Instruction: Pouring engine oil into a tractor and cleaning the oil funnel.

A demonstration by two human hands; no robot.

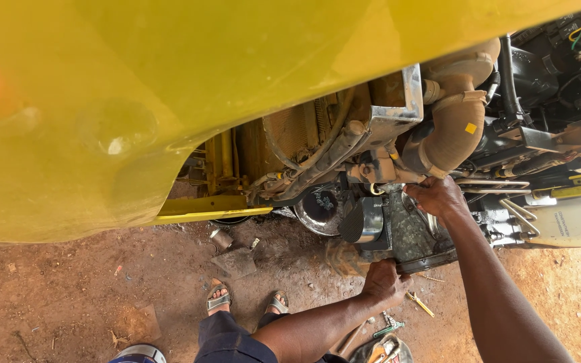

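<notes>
Two bare hands work on one dirty black engine housing (415, 238) under a raised yellow bonnet (169, 101). Nearest, the left hand (383, 281) is curled around the lower edge of the housing, fingers closed on the rim, seemingly bracing it from below so it cannot drop. Just under this hand, on the red dirt ground (68, 289), lie a yellow-handled tool (419, 304) and a round tray of tools (381, 351), kept close for reach. To its left, two sandalled feet (247, 300) stand beside a flat metal scrap (235, 261).

Farther up, the right hand (438, 197) grips the upper edge of the same housing, fingers wrapped over the top; whether it also holds a small part I cannot tell. The pair of grips, one low and one high, looks like steadying a heavy piece. Left of the right hand sits a round black pulley-like disc (321, 207). Just above it a thick tan hose (455, 124) bends down from a metal bracket (398, 101). To the right of that hand run bent metal pipes (506, 195), with a pale fluid tank (569, 218) beyond them. Farthest, black engine parts and wiring (566, 47) fill the top corner.
</notes>
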